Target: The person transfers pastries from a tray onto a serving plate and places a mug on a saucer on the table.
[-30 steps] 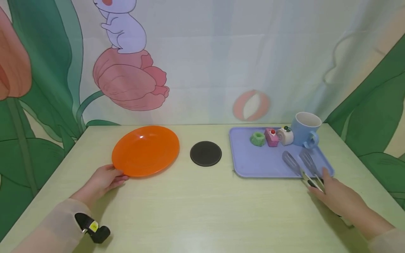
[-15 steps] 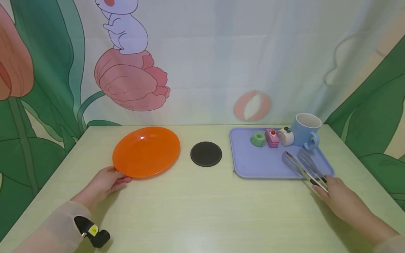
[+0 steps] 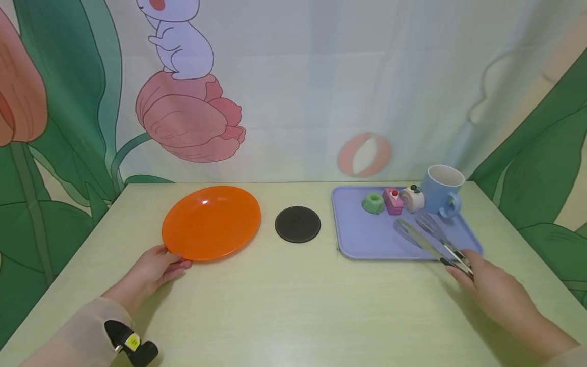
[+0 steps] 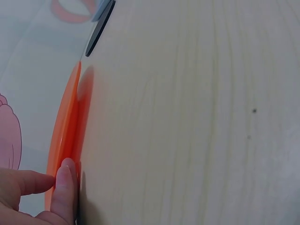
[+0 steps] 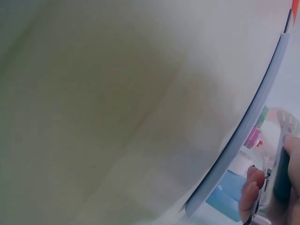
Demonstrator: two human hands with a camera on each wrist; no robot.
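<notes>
My left hand (image 3: pixel 153 270) pinches the near left rim of an orange plate (image 3: pixel 211 223). In the left wrist view, thumb and fingers are on the rim of the plate (image 4: pixel 63 126), and a shadow lies on the table beside it. Metal serving tongs (image 3: pixel 419 239) are gripped at the handle by my right hand (image 3: pixel 497 290), their two arms spread over a lavender tray (image 3: pixel 367 237). On the tray's far side sit a green ring-shaped cake (image 3: pixel 373 203), a pink cake slice (image 3: pixel 393 201), a white cake roll (image 3: pixel 412 199) and a blue mug (image 3: pixel 437 196).
A round black coaster (image 3: pixel 298 224) lies between plate and tray on the pale wooden table (image 3: pixel 293 311). Behind the table's far edge hangs a printed curtain (image 3: pixel 293 92). A black wrist camera (image 3: pixel 133 344) is strapped to my left sleeve.
The tongs have lifted and swung left over the tray, with my right hand gripping their handle. My left hand stays at the plate's rim, and the plate has hardly moved.
</notes>
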